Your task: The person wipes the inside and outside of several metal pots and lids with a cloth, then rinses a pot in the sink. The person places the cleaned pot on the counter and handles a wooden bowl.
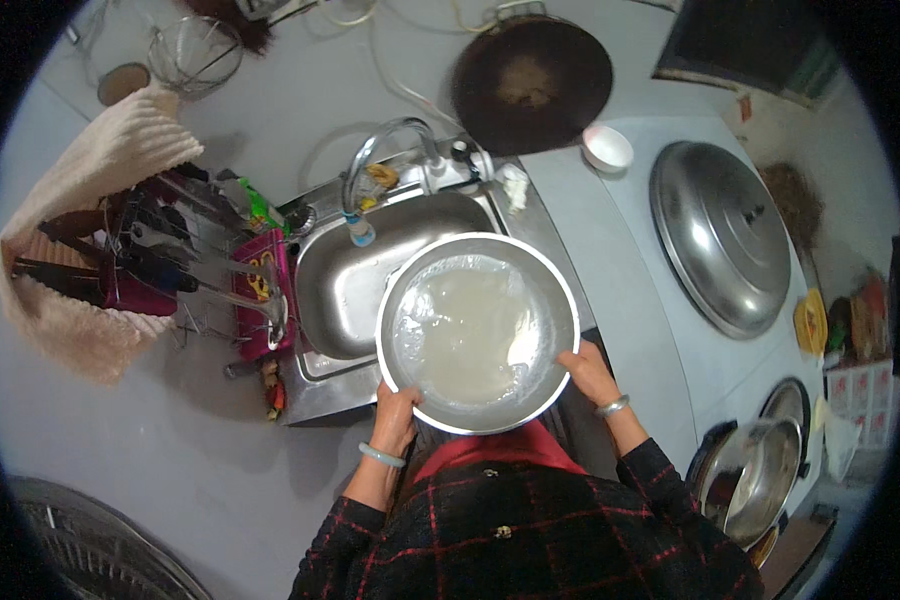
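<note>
A wide round metal basin [480, 420] holds a cloudy, whitish liquid [469, 337]. My left hand [396, 416] grips its rim at the lower left, and my right hand [589, 371] grips it at the lower right, thumbs over the edge. The basin is held level or nearly so, above the right front part of a stainless steel sink [337, 300], and hides that part from view. Over the back of the sink curves a chrome faucet [356, 172] with a blue-and-white nozzle; no water is seen running from it.
Left of the sink stands a rack with ladles [232, 296] and a beige towel [105, 150] around it. Behind lies a dark wok [532, 82]. On the right counter are a small white bowl [607, 148], a large domed metal lid [724, 240] and a steel pan [754, 480].
</note>
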`<state>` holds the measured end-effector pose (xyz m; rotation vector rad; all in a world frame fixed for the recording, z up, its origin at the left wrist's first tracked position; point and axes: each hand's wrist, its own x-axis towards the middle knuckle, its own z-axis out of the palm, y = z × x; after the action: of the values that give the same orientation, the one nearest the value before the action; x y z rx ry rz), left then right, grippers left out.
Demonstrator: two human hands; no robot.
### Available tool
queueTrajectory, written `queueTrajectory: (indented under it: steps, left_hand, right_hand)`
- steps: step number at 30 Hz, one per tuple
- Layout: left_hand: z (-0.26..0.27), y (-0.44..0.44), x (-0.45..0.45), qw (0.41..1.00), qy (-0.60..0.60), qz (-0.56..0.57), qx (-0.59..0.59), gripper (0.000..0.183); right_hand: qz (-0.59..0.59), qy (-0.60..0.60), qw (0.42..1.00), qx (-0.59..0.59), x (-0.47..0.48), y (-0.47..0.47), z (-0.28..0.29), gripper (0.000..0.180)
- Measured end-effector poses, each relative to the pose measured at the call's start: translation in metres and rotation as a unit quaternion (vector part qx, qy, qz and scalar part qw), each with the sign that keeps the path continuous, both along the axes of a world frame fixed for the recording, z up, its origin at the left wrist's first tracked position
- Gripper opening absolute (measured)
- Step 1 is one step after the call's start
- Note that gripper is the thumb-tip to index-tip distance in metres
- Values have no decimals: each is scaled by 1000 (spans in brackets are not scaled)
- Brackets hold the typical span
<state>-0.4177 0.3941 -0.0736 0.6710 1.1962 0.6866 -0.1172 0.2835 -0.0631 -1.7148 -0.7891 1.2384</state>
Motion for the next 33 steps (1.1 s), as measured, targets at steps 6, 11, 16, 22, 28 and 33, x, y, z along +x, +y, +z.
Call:
queueTrajectory:
  steps: [6, 11, 16, 22, 28, 33]
  left_hand:
    - [-20, -5, -22, 988, 33, 152, -16, 55]
    - [-30, -12, -28, 979, 69, 189, -42, 48]
    - [-37, -15, -30, 975, 48, 216, -29, 43]
    - [-29, -14, -27, 973, 76, 213, -37, 45]
    - [-20, -10, -28, 973, 109, 190, -70, 46]
    - [-23, -8, -30, 982, 89, 164, -36, 48]
  right_hand:
    - [115, -373, 910, 137, 4, 122, -2, 51]
    - [228, -423, 826, 295, -28, 262, -24, 51]
    - [240, -541, 741, 316, -72, 388, -57, 57]
    - [222, -564, 761, 233, -108, 468, -79, 55]
    - [244, -613, 682, 316, -111, 503, -104, 29]
    - [276, -514, 774, 245, -86, 455, -81, 29]
